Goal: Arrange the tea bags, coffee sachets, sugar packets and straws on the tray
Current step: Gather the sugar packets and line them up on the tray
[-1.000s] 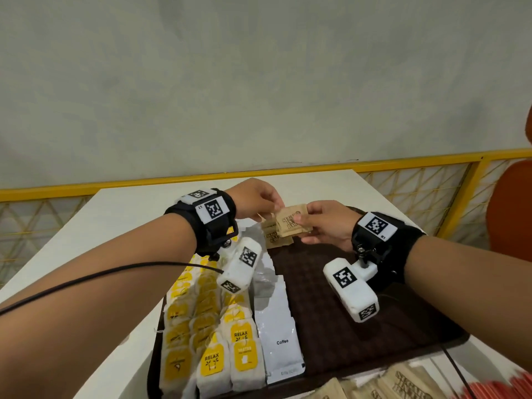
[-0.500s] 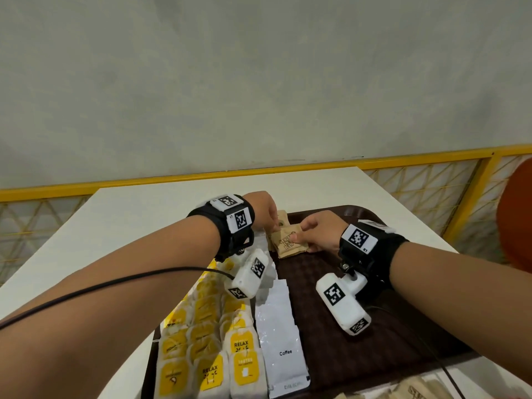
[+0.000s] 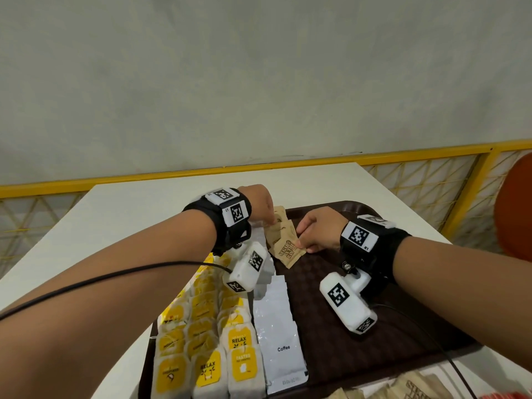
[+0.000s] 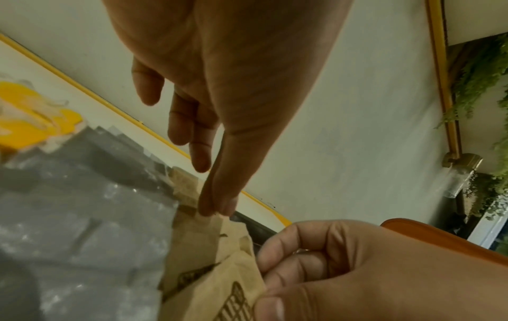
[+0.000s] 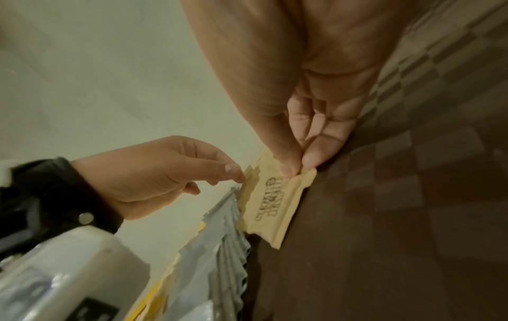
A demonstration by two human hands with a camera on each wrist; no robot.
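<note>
My left hand [image 4: 219, 71] hangs down from the top of the view, thumb and forefinger tips together on the upper edge of a brown sugar packet [image 4: 203, 230]. My other fingers [image 4: 180, 121] hang loosely curled, holding nothing. Below to the right, my right hand [image 4: 357, 267] pinches a nearer sugar packet with dark print [image 4: 225, 295], thumb on top. Silver-grey coffee sachets [image 4: 82, 217] overlap in a row at left, just beside the packets. Beyond them sits a blurred yellow tea bag [image 4: 24, 121]. A yellow-framed rail [image 4: 123, 115] runs behind.
</note>
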